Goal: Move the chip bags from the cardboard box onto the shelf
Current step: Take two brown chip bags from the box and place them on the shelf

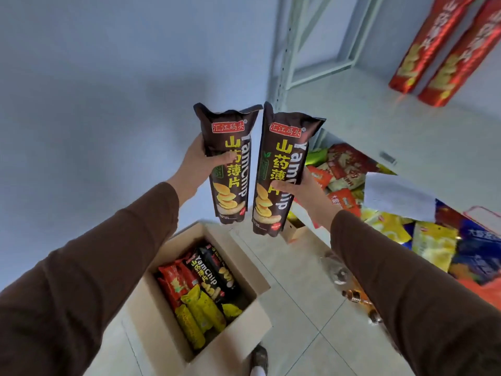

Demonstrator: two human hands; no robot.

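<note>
- Left hand (199,164) grips one brown yam bag (230,169), right hand (301,191) grips the other (279,172), both upright.
- Shelf (406,137) board lies up-right, right hand nearer its front edge.

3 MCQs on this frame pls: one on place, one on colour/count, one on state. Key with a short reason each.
1. Where is the open cardboard box?
A. On the shelf
B. On the floor below the hands
C. On a table

2. How many red chip bags lie on the white shelf?
A. Two
B. Four
C. None

3. What is the left hand doing?
A. Hanging idle
B. Resting flat on the box
C. Gripping a dark brown YamChip bag

Key: 1 B, the box sits on floor tiles beneath the arms. 2 A, two red bags lie side by side at top right. 3 C, the thumb curls over the bag's front; the right hand holds a second brown bag.
</note>
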